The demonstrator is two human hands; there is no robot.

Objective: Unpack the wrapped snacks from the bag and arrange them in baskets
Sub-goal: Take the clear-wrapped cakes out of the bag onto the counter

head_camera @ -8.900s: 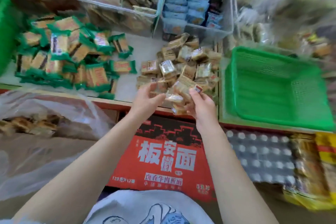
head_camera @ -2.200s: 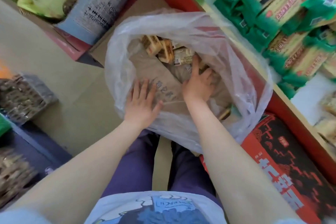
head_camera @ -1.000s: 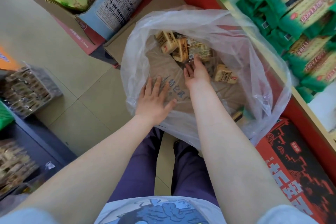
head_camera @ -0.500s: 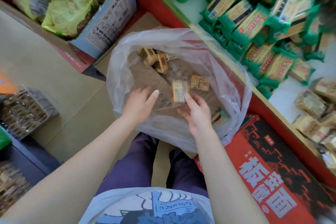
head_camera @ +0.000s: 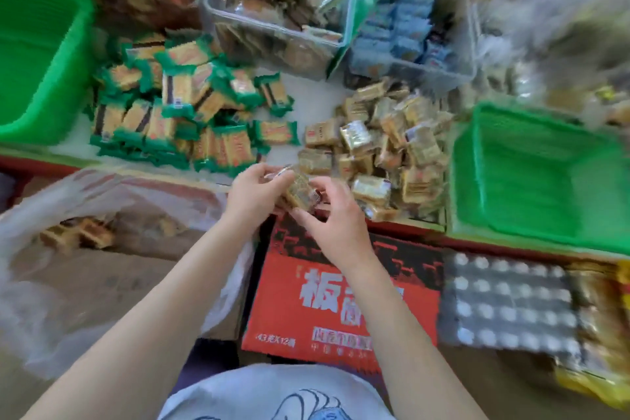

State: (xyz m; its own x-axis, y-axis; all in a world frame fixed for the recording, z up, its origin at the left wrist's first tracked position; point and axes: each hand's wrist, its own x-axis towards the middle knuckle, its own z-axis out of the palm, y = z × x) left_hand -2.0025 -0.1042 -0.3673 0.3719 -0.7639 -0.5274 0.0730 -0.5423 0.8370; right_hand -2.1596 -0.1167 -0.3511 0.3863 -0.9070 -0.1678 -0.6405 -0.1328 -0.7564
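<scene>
Both hands have risen from the bag (head_camera: 102, 215); left hand (head_camera: 254, 194) and right hand (head_camera: 335, 215) are gripping wrapped snacks (head_camera: 300, 193) above the red carton (head_camera: 341, 300) reading "板", beside the shelf's brown-wrapped pile (head_camera: 385, 147).

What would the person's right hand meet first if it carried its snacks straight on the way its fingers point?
Probably the pile of tan wrapped snacks on the counter: the right hand points up and away, towards the pile's near edge. Depth is unclear.
</scene>
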